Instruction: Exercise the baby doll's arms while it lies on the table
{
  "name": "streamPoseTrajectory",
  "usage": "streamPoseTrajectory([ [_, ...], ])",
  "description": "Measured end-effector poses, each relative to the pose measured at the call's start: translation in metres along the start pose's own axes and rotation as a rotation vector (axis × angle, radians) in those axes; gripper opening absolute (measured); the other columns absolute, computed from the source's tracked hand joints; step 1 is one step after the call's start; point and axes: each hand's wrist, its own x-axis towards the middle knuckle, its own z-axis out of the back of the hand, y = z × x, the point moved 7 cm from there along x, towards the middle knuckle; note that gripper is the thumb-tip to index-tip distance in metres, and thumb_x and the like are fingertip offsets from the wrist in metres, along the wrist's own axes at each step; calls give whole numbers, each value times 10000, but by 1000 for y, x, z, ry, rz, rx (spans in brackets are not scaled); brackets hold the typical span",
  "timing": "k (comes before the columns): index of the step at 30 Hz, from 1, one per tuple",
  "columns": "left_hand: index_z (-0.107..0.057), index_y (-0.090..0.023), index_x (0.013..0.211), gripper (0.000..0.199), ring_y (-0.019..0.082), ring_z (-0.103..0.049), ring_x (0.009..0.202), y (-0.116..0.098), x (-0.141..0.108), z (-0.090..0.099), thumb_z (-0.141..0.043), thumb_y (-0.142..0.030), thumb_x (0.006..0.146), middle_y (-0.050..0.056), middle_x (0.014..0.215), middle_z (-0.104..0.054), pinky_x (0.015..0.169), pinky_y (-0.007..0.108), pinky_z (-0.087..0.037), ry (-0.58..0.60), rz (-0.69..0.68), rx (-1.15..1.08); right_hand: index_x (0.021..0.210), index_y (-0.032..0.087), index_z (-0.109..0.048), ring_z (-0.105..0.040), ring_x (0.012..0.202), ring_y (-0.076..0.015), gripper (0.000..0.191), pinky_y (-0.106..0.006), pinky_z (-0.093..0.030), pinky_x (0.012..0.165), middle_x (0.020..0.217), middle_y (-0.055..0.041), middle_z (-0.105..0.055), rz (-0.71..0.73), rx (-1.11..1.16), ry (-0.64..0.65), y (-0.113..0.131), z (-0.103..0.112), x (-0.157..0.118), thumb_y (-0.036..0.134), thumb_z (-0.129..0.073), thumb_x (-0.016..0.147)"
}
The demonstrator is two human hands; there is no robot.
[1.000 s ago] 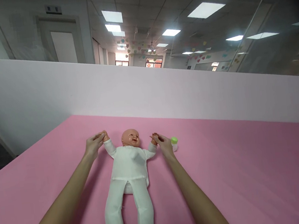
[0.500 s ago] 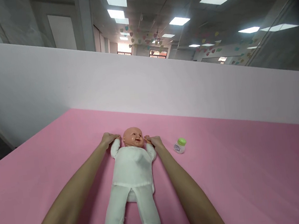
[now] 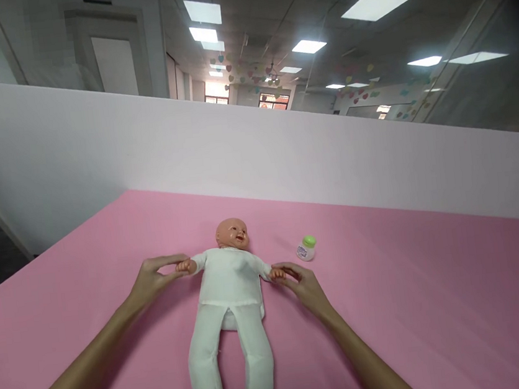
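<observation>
No writing can be read. The small clear bottle with a green cap (image 3: 305,248) bears a white label with print too blurred to make out.

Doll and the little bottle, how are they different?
The doll is far bigger than the bottle. The doll wears white clothes; the bottle has a green cap. The left hand and right hand each hold one of the doll's hands; nothing touches the bottle. Both lie on the pink surface.

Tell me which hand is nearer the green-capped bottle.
Right. The right hand lies just below-left of the green-capped bottle, holding the doll's hand; the left hand is across the doll.
</observation>
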Motion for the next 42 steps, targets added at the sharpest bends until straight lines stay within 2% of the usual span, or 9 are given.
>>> streamPoseTrajectory([
  [7,-816,-283,1092,202,260,-737,1135,1,-56,-40,-646,-292,983,74,1095,-794,961,370,-624,256,-452,287,1256,317,-747,-683,1197,-231,323,-410,-546,1090,1255,-45,-723,276,-262,195,-23,-25,-61,387,-500,1059],
  [12,-803,-315,1128,231,246,-737,1134,2,-62,-39,-655,-233,971,68,1141,-784,903,317,-630,268,-547,301,1241,306,-746,-639,1280,-231,311,-402,-534,1109,1328,-45,-694,393,-324,144,-17,-24,-65,358,-497,1063],
  [17,-818,-268,1070,225,251,-765,1005,-3,-31,-23,-634,-362,982,49,1077,-799,886,328,-608,-21,-250,153,1100,254,-770,-696,1100,-248,267,-384,-560,1008,1154,-78,-744,278,-227,-75,5,-9,-30,433,-591,1013],
  [22,-800,-187,1082,426,302,-726,1084,1,43,-32,-822,-488,782,107,1139,-780,958,402,-591,-267,92,-264,1039,170,-790,-704,1091,-283,431,-408,-566,988,1139,-116,-757,70,81,-272,11,2,50,548,-754,833],
  [28,-798,-133,826,448,244,-703,793,52,124,-73,-905,-524,634,120,880,-780,697,329,-551,-195,349,-425,814,116,-792,-739,1003,-273,301,-351,-594,910,955,-127,-786,-287,289,-280,-29,-12,128,374,-859,675],
  [31,-712,-140,628,342,169,-598,575,89,136,-80,-876,-433,689,49,612,-666,526,274,-427,-161,517,-222,694,109,-746,-751,870,-277,238,-335,-615,764,799,-131,-769,-383,266,-279,-49,-23,141,304,-876,650],
  [35,-626,-156,510,341,185,-590,527,123,136,-85,-888,-308,664,55,537,-622,476,279,-393,-116,677,-79,624,117,-702,-744,781,-269,229,-294,-595,645,693,-120,-741,-440,238,-256,-66,-38,146,257,-881,647],
  [39,-671,-144,571,326,195,-636,585,125,135,-86,-897,-361,665,85,633,-694,520,280,-461,-104,679,-132,643,118,-710,-749,827,-269,223,-284,-592,667,750,-132,-758,-456,222,-227,-65,-40,145,258,-882,666],
  [42,-773,-132,780,386,210,-699,734,99,131,-74,-909,-470,653,106,847,-776,649,293,-550,-125,550,-309,758,112,-762,-748,943,-271,248,-304,-603,781,904,-136,-783,-417,232,-194,-48,-29,139,329,-872,706],
])
